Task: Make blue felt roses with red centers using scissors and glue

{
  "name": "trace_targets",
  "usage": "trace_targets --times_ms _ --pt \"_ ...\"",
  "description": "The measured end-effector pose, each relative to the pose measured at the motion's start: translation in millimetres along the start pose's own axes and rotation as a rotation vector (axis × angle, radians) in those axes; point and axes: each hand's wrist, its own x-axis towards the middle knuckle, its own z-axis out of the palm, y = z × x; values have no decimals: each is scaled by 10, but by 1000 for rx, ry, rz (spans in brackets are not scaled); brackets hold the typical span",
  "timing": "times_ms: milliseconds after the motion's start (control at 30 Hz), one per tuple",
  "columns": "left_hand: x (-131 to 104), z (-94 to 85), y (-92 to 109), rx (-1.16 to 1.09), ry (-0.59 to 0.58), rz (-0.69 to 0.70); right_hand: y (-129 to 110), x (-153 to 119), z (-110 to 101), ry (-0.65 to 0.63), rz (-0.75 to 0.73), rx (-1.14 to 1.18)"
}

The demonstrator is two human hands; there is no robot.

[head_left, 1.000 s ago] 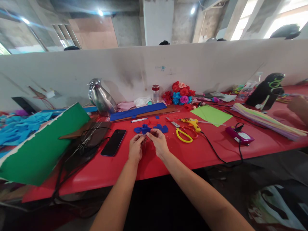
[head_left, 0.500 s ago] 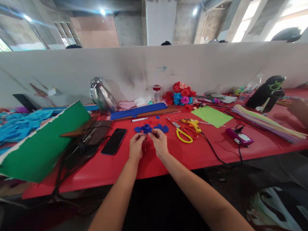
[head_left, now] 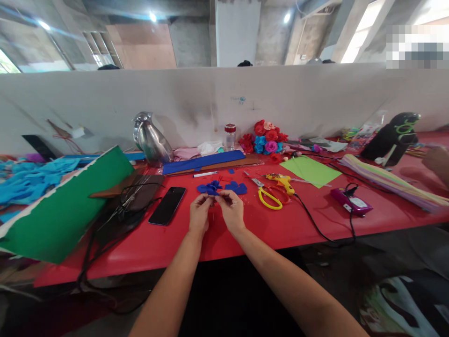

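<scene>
A small blue paper flower [head_left: 212, 187] is pinched between my two hands above the red table [head_left: 140, 248]. My left hand [head_left: 199, 210] is closed on its lower side, a thin stem showing below the fingers. The fingertips of my right hand [head_left: 230, 208] press on the flower's right edge. Cut blue petals [head_left: 236, 188] lie just beyond my right hand. To their right are scissors with yellow handles [head_left: 269, 198] and a yellow glue gun [head_left: 282, 182].
A black phone [head_left: 167, 206] lies left of my hands, near a green sheet [head_left: 70, 210]. Farther back stand a steel jug [head_left: 152, 140], a jar [head_left: 230, 136] and paper flowers [head_left: 269, 137]. A purple power box [head_left: 351, 201] and a person's hand [head_left: 437, 161] are at right.
The flower has turned slightly between my fingers, and my right fingers have shifted on its edge. The whole view has moved a little.
</scene>
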Motion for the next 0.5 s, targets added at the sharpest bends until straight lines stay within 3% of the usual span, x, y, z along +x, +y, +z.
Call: trace_targets --times_ms 133,500 --pt "-7 20 20 2 -5 -11 26 67 21 49 74 21" --pt "-17 17 24 18 -16 -18 -8 93 24 73 53 -84"
